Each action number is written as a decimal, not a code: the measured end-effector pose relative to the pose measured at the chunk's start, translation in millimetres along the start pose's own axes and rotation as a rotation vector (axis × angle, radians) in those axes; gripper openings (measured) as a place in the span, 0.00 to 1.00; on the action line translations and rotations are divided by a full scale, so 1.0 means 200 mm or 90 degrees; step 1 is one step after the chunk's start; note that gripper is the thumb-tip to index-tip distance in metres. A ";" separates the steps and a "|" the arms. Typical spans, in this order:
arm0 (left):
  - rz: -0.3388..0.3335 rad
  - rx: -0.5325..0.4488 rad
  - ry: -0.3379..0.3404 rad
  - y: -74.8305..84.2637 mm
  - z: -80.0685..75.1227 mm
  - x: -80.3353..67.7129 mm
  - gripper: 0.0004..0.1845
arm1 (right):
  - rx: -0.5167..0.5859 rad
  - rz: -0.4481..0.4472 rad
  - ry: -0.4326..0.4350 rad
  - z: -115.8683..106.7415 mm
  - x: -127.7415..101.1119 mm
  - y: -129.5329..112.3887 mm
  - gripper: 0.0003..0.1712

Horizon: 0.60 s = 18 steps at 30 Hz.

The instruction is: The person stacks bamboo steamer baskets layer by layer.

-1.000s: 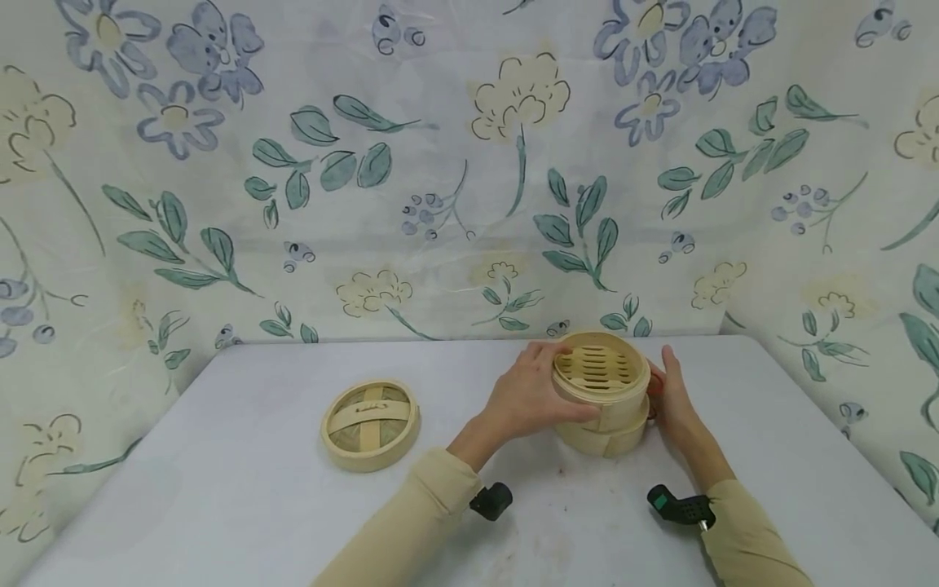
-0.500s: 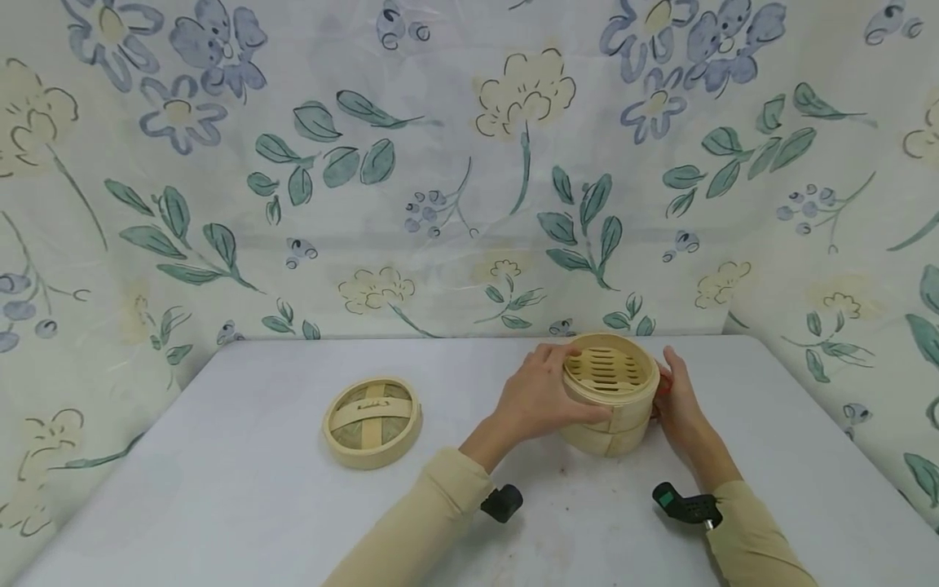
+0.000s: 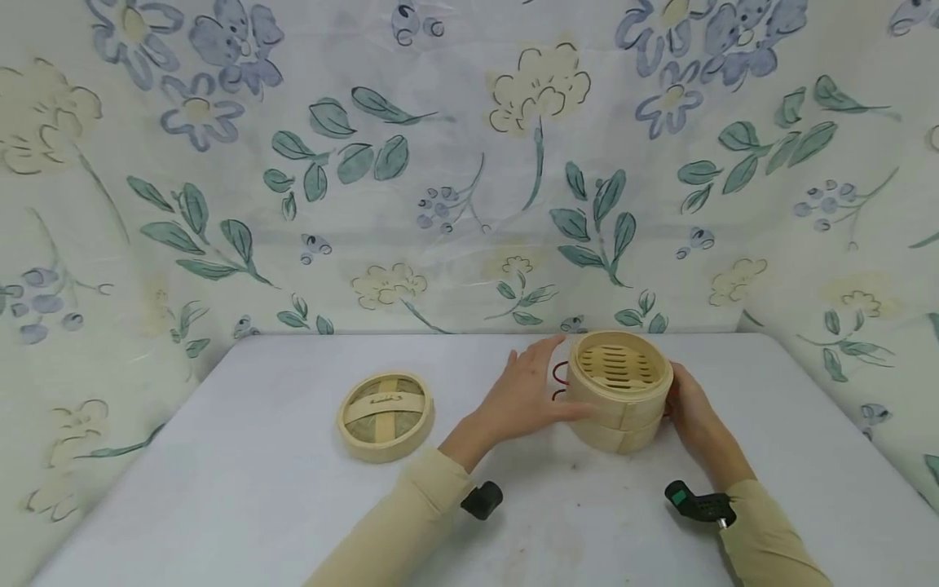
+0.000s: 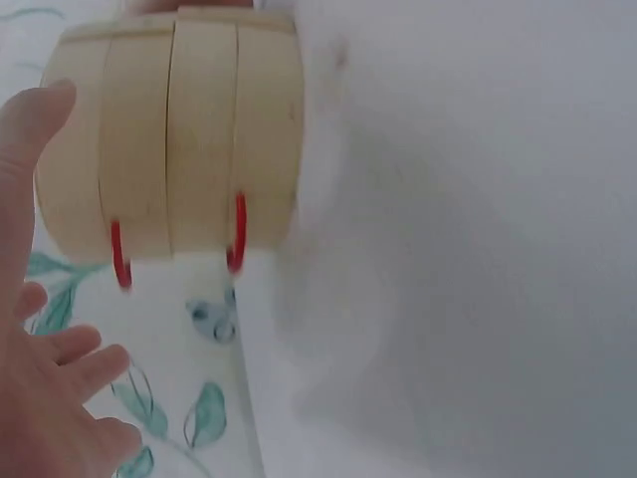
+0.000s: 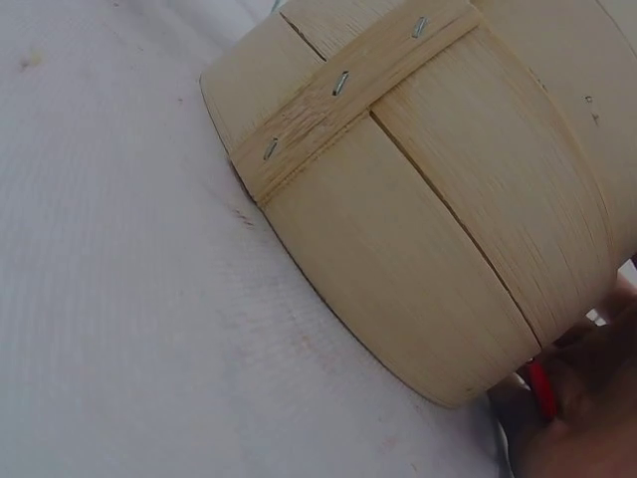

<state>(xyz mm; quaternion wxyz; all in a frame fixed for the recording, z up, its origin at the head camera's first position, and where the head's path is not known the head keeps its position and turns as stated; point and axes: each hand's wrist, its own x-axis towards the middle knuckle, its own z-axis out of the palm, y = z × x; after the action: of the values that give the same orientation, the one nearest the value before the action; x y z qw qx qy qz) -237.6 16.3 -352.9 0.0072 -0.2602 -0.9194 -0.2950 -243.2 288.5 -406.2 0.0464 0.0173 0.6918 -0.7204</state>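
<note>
Loosely spread, left fingers straight beside bamboo steamer, left hand gripping nothing, thumb tip at its wall | right hand cupped against far side, finger curl hidden | two tiers stacked, slatted top uncovered, red wire handles | on white table, toward right | lid flat, well apart leftward

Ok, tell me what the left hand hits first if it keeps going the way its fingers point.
Probably the red wire handle on the stacked round bamboo steamer baskets: the left hand lies open just beside it, fingers aimed up past that side. Depth is unclear, so it might slip behind to the floral backdrop.
</note>
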 end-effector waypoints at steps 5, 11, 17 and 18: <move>-0.017 0.037 0.029 -0.17 -0.11 -0.11 0.52 | -0.006 -0.001 0.000 0.00 -0.01 0.00 0.24; -0.056 0.081 0.070 -0.42 -0.28 -0.30 0.49 | -0.024 -0.001 -0.003 -0.01 -0.01 0.00 0.24; -0.039 0.129 0.094 -0.62 -0.42 -0.50 0.48 | -0.015 0.010 0.002 0.00 -0.01 -0.01 0.25; -0.041 0.137 0.090 -0.65 -0.43 -0.52 0.49 | -0.014 0.011 0.003 0.00 -0.01 -0.01 0.25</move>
<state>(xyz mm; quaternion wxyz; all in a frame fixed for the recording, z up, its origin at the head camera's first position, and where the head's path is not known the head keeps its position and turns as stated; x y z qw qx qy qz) -221.7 -169.7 -368.5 0.0902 -0.2066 -0.9509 -0.2122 -240.6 288.1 -404.6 0.0511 0.0241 0.6994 -0.7125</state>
